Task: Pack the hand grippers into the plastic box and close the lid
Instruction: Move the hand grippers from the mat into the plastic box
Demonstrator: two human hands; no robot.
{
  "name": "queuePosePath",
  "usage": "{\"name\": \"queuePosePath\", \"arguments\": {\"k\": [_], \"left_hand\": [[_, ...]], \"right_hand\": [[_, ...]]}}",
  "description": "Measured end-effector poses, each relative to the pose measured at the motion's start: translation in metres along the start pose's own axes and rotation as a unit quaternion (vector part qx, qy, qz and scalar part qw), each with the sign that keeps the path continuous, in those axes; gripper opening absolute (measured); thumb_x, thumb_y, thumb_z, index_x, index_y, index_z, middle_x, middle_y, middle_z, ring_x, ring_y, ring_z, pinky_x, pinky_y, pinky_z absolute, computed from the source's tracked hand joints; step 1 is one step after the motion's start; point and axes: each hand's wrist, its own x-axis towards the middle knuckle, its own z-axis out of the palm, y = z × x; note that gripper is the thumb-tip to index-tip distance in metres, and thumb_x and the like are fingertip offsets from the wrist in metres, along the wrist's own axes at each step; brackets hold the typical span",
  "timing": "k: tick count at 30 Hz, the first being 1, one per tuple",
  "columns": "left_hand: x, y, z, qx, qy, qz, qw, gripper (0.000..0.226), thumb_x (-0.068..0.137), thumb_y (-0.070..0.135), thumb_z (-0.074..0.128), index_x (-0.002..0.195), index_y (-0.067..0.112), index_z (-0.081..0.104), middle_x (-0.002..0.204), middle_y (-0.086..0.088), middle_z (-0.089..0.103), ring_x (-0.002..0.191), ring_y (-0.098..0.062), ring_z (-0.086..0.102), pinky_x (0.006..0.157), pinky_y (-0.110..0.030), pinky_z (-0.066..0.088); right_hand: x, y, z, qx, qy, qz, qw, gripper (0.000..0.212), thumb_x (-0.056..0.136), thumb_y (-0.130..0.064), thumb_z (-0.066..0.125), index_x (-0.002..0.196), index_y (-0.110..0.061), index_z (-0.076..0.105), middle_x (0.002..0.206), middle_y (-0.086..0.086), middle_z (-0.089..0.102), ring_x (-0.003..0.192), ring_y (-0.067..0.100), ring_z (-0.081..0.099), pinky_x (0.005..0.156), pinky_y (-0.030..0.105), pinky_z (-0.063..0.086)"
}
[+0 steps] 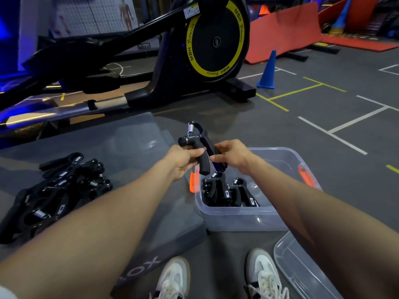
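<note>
I hold one black hand gripper with a steel spring above the far left corner of the clear plastic box. My left hand grips its left handle and my right hand grips its right handle. The box stands on the floor with orange latches at its ends. Two or three hand grippers stand upright inside it. A pile of several more black hand grippers lies on the grey mat to my left. The clear lid lies at the lower right.
An elliptical trainer with a yellow-ringed flywheel stands just beyond the mat. A blue cone and red mats are farther back on the lined grey floor. My white shoes are at the bottom edge.
</note>
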Motion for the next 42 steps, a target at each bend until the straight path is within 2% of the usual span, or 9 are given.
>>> {"name": "queuePosePath", "arguments": {"k": [5, 8, 10, 15, 21, 32, 35, 38, 42], "left_hand": [[0.010, -0.009, 0.018, 0.020, -0.019, 0.016, 0.999, 0.038, 0.086, -0.012, 0.054, 0.124, -0.010, 0.051, 0.112, -0.017, 0.064, 0.108, -0.031, 0.058, 0.090, -0.032, 0.047], [0.027, -0.021, 0.029, 0.101, -0.007, 0.016, 0.995, 0.025, 0.083, -0.005, 0.064, 0.107, 0.002, 0.062, 0.101, -0.011, 0.064, 0.097, -0.023, 0.057, 0.078, -0.028, 0.049], [0.045, -0.027, 0.035, 0.216, 0.009, 0.038, 0.976, 0.023, 0.080, 0.001, 0.070, 0.100, 0.008, 0.062, 0.093, -0.007, 0.061, 0.091, -0.019, 0.054, 0.074, -0.025, 0.046], [0.086, -0.046, 0.053, 0.362, 0.005, 0.092, 0.927, 0.060, 0.076, 0.007, 0.075, 0.130, 0.007, 0.050, 0.130, -0.007, 0.056, 0.121, -0.021, 0.053, 0.106, -0.029, 0.040], [0.125, -0.101, 0.045, 0.523, -0.050, 0.116, 0.843, 0.067, 0.078, 0.018, 0.074, 0.138, 0.015, 0.044, 0.142, -0.002, 0.043, 0.132, -0.020, 0.043, 0.111, -0.030, 0.033], [0.166, -0.128, 0.039, 0.614, 0.026, 0.221, 0.757, 0.083, 0.081, 0.021, 0.070, 0.148, 0.023, 0.022, 0.157, 0.007, 0.020, 0.146, -0.017, 0.016, 0.119, -0.033, 0.017], [0.177, -0.126, 0.040, 0.628, 0.038, 0.230, 0.743, 0.087, 0.081, 0.022, 0.070, 0.150, 0.021, 0.016, 0.159, 0.005, 0.014, 0.148, -0.016, 0.009, 0.122, -0.031, 0.005], [0.185, -0.128, 0.039, 0.636, 0.034, 0.228, 0.737, 0.090, 0.080, 0.022, 0.071, 0.150, 0.019, 0.015, 0.159, 0.003, 0.014, 0.148, -0.016, 0.009, 0.122, -0.032, 0.001], [0.187, -0.127, 0.040, 0.655, 0.038, 0.217, 0.723, 0.090, 0.081, 0.025, 0.069, 0.151, 0.020, 0.012, 0.160, 0.005, 0.011, 0.148, -0.016, 0.007, 0.121, -0.033, -0.001]], "right_hand": [[0.003, 0.012, -0.018, 0.010, 0.043, 0.053, 0.998, 0.035, 0.074, 0.004, 0.074, 0.108, 0.003, 0.066, 0.070, 0.005, 0.062, 0.070, 0.025, 0.061, 0.083, 0.046, 0.055], [0.008, 0.023, -0.034, -0.025, 0.065, 0.092, 0.993, 0.032, 0.072, 0.000, 0.077, 0.102, -0.001, 0.068, 0.072, 0.005, 0.063, 0.075, 0.025, 0.063, 0.084, 0.043, 0.057], [0.013, 0.030, -0.048, -0.077, 0.078, 0.120, 0.987, 0.026, 0.070, -0.005, 0.080, 0.094, -0.004, 0.069, 0.070, 0.004, 0.063, 0.065, 0.020, 0.062, 0.069, 0.032, 0.058], [0.034, 0.066, -0.069, -0.162, 0.092, 0.205, 0.961, 0.019, 0.070, -0.010, 0.080, 0.083, -0.013, 0.066, 0.046, -0.002, 0.055, 0.034, 0.009, 0.050, 0.029, 0.009, 0.031], [0.070, 0.141, -0.056, -0.185, 0.100, 0.284, 0.935, 0.029, 0.064, -0.013, 0.083, 0.090, -0.007, 0.071, 0.070, 0.006, 0.063, 0.060, 0.021, 0.060, 0.069, 0.030, 0.057], [0.105, 0.202, -0.051, -0.231, 0.087, 0.370, 0.896, 0.031, 0.064, -0.013, 0.082, 0.059, -0.010, 0.051, 0.052, 0.003, 0.052, 0.049, 0.015, 0.054, 0.056, 0.024, 0.046], [0.110, 0.208, -0.051, -0.237, 0.065, 0.376, 0.893, 0.025, 0.067, -0.015, 0.082, 0.078, -0.006, 0.062, 0.066, 0.005, 0.058, 0.062, 0.018, 0.061, 0.057, 0.025, 0.048], [0.111, 0.212, -0.050, -0.246, 0.045, 0.378, 0.892, 0.045, 0.070, -0.020, 0.081, 0.109, -0.005, 0.063, 0.086, 0.006, 0.059, 0.091, 0.023, 0.068, 0.067, 0.025, 0.052], [0.110, 0.213, -0.046, -0.249, 0.039, 0.364, 0.897, 0.039, 0.072, -0.022, 0.078, 0.107, -0.007, 0.066, 0.082, 0.004, 0.060, 0.074, 0.017, 0.059, 0.038, 0.015, 0.039]]}}
